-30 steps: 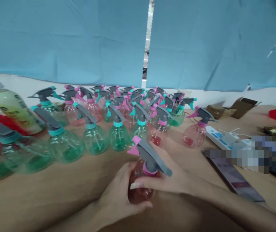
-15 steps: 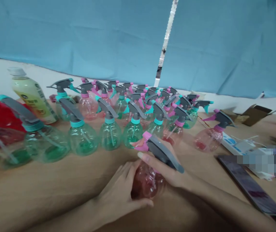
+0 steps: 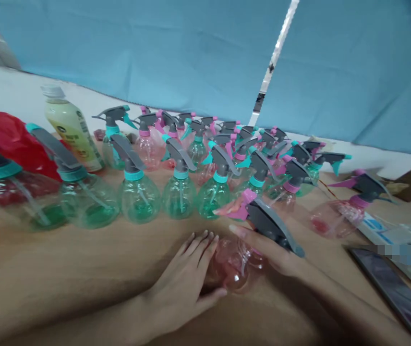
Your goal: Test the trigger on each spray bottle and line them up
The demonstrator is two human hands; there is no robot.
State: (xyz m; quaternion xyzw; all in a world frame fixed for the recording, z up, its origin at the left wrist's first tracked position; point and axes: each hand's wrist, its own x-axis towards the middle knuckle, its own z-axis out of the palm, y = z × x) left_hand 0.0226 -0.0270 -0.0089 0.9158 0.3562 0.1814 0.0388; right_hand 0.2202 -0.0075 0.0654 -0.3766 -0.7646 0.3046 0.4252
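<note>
A pink spray bottle (image 3: pixel 232 266) with a pink and grey trigger head stands on the table in front of me, leaning slightly. My right hand (image 3: pixel 273 250) is wrapped round it just below the trigger head; part of the fingers is behind the bottle. My left hand (image 3: pixel 184 283) rests at the bottle's left side, fingers stretched and thumb spread away. Its fingertips are close to the pink wall, and whether they touch I cannot tell. Just beyond is a row of green spray bottles with teal collars, among them a green spray bottle (image 3: pixel 214 197).
More pink and green spray bottles crowd behind the row. A pink spray bottle (image 3: pixel 335 216) stands apart at right, near a white power strip (image 3: pixel 374 228) and a dark flat phone-like slab (image 3: pixel 385 288). At left are a drink bottle (image 3: pixel 74 129) and a red plastic bag (image 3: pixel 11 139).
My left hand has loosened from the pink spray bottle and lies flatter beside it. The right hand keeps its hold. The whole view has shifted, so the bottles appear further right.
</note>
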